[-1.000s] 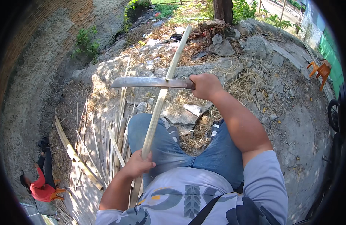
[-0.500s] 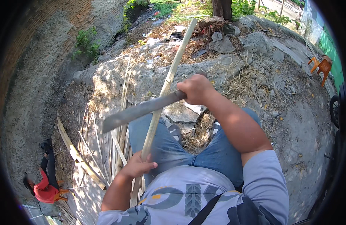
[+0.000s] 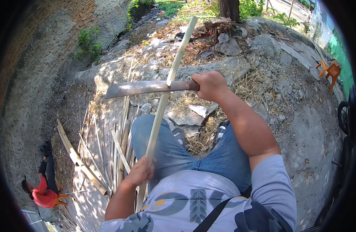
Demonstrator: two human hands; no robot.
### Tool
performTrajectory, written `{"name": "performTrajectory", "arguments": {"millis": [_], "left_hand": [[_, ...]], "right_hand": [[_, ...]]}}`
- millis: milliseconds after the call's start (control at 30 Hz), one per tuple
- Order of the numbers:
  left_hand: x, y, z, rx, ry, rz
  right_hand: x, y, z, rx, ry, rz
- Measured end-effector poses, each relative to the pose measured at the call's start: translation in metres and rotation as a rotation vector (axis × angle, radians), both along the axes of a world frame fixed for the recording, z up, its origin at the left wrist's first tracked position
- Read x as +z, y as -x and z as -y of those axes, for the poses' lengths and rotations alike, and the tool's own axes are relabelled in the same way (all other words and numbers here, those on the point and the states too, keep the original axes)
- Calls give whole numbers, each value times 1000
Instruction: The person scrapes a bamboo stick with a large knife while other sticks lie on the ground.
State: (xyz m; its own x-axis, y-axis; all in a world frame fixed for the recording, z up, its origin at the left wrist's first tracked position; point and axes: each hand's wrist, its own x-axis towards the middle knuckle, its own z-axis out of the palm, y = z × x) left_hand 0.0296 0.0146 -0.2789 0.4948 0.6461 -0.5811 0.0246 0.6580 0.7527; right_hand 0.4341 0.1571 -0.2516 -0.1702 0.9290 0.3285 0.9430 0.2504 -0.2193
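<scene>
My left hand (image 3: pixel 141 171) is closed around the lower part of a long pale bamboo strip (image 3: pixel 159 116), which slants up and away from me past my left thigh. In my right hand (image 3: pixel 212 86) is the handle of a machete (image 3: pixel 141 88). Its broad blade points left and lies across the strip, meeting it near a small raised sliver about two thirds of the way up. Whether the edge is sunk into the bamboo I cannot tell.
Several bamboo strips (image 3: pixel 122 154) lie on the ground left of my leg, beside a thicker split bamboo piece (image 3: pixel 79 160). Broken stone slabs (image 3: pixel 187 116) and dry shavings lie before my feet. A person in red (image 3: pixel 44 193) sits far left. An orange chair (image 3: pixel 332 73) stands far right.
The machete has moved farther up the strip, away from me, and its blade has turned nearly level. The strip's far end has shifted slightly left. My left hand keeps its hold.
</scene>
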Motion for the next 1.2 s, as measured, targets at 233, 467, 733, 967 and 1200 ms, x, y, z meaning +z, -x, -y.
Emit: {"name": "performTrajectory", "arguments": {"millis": [233,467,733,967,1200], "left_hand": [[2,-11,-16,-81,-285,-247],[-8,-10,-30,-73,-297,-304],[-10,-11,-36,-21,-219,-265],[-13,-10,-29,-38,-318,-284],[-5,-10,-36,-45,-252,-181]], "right_hand": [[1,-9,1,-40,-351,-24],[3,-13,6,-8,0,-160],[-4,19,11,272,22,182],[-13,-3,-3,143,-33,107],[-8,-26,0,-122,-39,15]]}}
